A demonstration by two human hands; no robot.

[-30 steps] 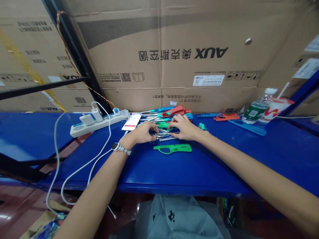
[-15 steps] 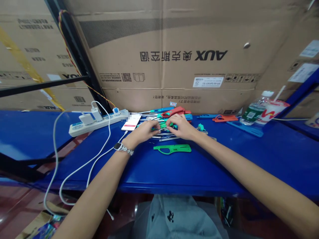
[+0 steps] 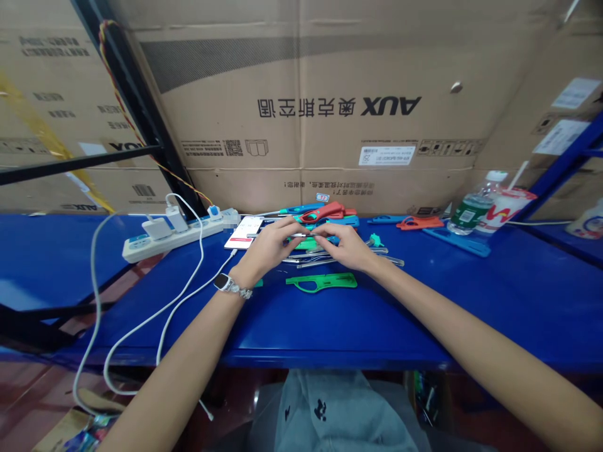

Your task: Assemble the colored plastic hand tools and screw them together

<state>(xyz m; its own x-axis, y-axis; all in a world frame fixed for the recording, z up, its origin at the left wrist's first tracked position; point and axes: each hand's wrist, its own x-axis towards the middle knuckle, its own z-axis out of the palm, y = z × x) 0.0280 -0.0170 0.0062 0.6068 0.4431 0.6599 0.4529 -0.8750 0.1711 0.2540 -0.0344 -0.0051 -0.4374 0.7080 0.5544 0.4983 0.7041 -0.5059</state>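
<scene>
Above the pile on the blue shelf, my left hand [image 3: 271, 246] pinches a thin metal lighter tube [image 3: 298, 235]. My right hand [image 3: 347, 246] has its fingertips closed at the tube's right end; any small part between them is hidden. Below my hands lies a green lighter casing half [image 3: 325, 282] with an oval trigger loop. Behind them are red lighter casings [image 3: 325, 212] and a blue lighter casing [image 3: 301, 208]. Several loose metal tubes [image 3: 325, 262] rest under my hands, and a small green piece [image 3: 375, 240] sits beside my right wrist.
A phone [image 3: 242, 232] and a white power strip [image 3: 179, 242] with cables lie left. Toward the right are an orange casing [image 3: 419, 223], a blue casing [image 3: 456, 242], a water bottle [image 3: 468, 210] and a paper cup [image 3: 502, 210]. A large carton [image 3: 306, 75] stands behind.
My hands have lifted slightly, and the metal tube now shows level between them. A small teal piece now shows beside my left wrist. The whole view has shifted slightly.
</scene>
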